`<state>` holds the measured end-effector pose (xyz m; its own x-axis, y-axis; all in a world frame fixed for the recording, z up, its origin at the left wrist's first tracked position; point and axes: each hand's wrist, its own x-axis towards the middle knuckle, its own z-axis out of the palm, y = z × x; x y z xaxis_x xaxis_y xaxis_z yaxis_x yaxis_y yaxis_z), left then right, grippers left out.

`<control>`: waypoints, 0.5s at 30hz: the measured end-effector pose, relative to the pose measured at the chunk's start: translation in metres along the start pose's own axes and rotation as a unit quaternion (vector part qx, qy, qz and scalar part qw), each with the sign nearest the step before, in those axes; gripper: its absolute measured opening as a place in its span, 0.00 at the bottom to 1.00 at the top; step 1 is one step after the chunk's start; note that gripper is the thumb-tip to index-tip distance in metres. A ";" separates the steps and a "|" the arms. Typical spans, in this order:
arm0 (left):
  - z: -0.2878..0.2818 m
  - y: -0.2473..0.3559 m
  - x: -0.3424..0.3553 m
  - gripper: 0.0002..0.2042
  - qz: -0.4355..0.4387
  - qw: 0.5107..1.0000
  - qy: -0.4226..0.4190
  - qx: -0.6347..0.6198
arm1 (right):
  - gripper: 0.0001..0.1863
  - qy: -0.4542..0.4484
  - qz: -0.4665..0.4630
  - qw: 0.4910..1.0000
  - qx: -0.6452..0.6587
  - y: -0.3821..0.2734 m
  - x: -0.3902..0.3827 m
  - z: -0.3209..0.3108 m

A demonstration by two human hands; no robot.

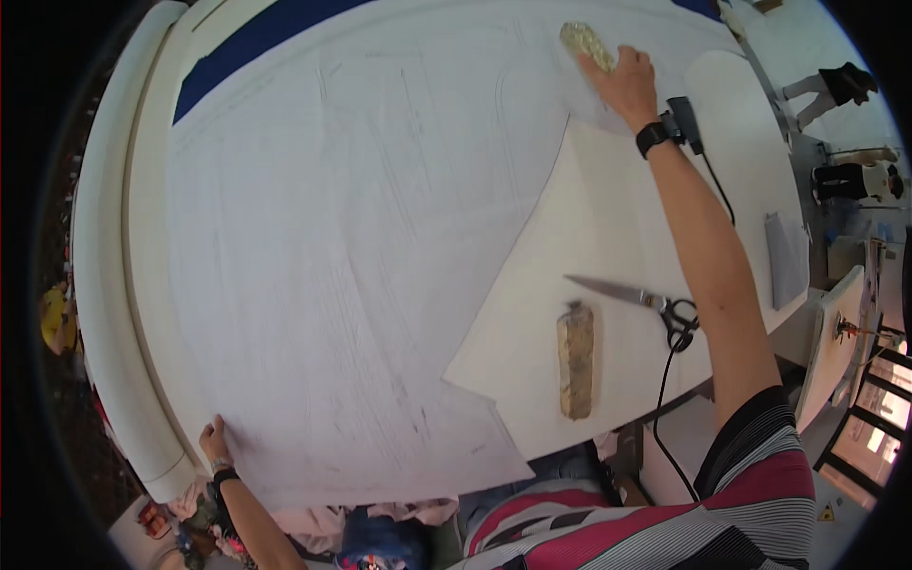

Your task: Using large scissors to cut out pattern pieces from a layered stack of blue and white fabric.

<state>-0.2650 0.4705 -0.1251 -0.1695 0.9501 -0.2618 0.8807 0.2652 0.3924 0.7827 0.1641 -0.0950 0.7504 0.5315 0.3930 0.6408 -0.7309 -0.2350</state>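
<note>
A large white sheet [361,266] with faint drawn lines and light creases covers most of the table. At its near left corner, my left hand [217,442] is closed on the edge, fingers partly hidden. Far to the right, my right hand [629,87] has its thumb and fingers around the near end of a yellowish wrapped block [583,40] lying on the sheet. A second tape-wrapped block [576,361], brown and longer, rests on the pale table [532,323] near me. Beside it lie large black-handled scissors [632,293], blades partly spread, pointing left.
A black corded device [685,123] stands by my right wrist, its cable running along the right side. Folded white paper [787,258] sits at the right edge. A long white roll [104,237] borders the left. Other people [850,180] are off to the right.
</note>
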 end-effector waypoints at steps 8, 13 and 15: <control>0.014 0.031 0.010 0.24 -0.046 0.998 -0.038 0.005 | 0.22 -0.123 0.007 0.976 0.181 -0.033 -0.249 -0.170; 0.014 0.026 0.015 0.23 -0.075 0.996 -0.050 -0.008 | 0.27 -0.199 0.099 0.956 0.191 -0.068 -0.395 -0.221; 0.003 0.010 0.021 0.27 -0.079 0.996 -0.037 -0.024 | 0.29 -0.209 0.117 0.950 0.202 -0.081 -0.426 -0.217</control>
<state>-0.2581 0.4926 -0.1291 -0.2702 0.8814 -0.3876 0.8230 0.4203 0.3821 0.3757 -0.0960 -0.0507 0.8252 0.5592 -0.0791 0.3942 -0.6707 -0.6283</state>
